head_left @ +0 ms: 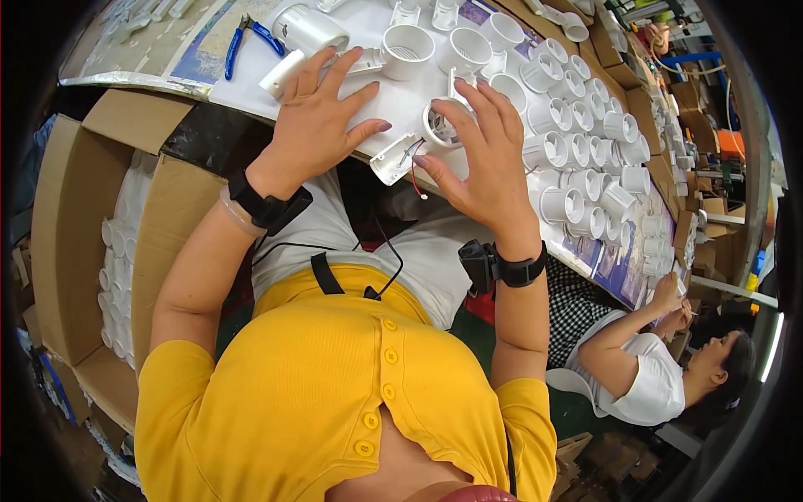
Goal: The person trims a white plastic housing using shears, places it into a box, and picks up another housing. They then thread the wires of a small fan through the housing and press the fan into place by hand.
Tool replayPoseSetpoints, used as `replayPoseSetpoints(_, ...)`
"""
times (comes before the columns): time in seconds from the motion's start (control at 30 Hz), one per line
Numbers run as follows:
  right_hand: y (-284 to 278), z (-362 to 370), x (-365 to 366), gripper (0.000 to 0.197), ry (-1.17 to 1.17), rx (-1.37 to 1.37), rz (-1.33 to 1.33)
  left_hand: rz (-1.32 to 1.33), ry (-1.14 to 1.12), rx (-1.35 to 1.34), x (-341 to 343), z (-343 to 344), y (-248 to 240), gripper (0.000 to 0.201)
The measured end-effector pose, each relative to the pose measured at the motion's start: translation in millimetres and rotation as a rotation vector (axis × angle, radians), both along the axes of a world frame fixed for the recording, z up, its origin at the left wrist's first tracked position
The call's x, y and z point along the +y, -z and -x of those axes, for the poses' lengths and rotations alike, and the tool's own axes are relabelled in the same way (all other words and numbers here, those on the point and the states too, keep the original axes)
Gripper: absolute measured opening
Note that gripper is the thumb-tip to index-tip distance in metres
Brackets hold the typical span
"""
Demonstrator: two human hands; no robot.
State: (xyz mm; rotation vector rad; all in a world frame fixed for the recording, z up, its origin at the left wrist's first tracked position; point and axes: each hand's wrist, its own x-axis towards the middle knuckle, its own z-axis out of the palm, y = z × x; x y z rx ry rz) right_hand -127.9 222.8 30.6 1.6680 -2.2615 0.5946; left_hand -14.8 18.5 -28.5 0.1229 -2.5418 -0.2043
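The largest thing is the counter (pixel 242 96), which spreads from 11 o'clock to 3 o'clock. At 9 o'clock stands an open cardboard box (pixel 58 251) with rows of white pieces (pixel 121 259) inside; probably it is beside the person for easy reach. At 2 o'clock many white cups (pixel 548 151) crowd together, maybe to save space. At 4 o'clock a co-worker (pixel 640 376) sits by the counter.

The left hand (pixel 322 130), at 11 o'clock, has its grip spread over white parts; I cannot tell if it presses them. The right hand (pixel 489 167), at 1 o'clock, has a half-curved grip around the round white housing (pixel 456 134), which is just past 12 o'clock, perhaps to make it steady. Whether the fingers really pinch it, I cannot tell.

Blue pliers (pixel 234 50) lie at 11 o'clock, near the left hand. A white trough-shaped part (pixel 390 163) is beside the housing, and thin wires (pixel 413 176) hang there, close to the right thumb. On the white parts I can read no label or brand.
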Motion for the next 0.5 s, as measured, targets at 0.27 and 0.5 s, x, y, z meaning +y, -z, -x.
replayPoseSetpoints(0.27,2.9,-1.3,2.3,0.055,0.036,-0.029,0.013,0.000,0.040,-0.058,-1.0,-25.2,-7.1,0.036)
replayPoseSetpoints(0.5,8.2,8.6,-4.4,0.050,-0.015,-0.109,0.028,-0.296,0.080,0.107,-9.3,-23.3,-10.5,0.017)
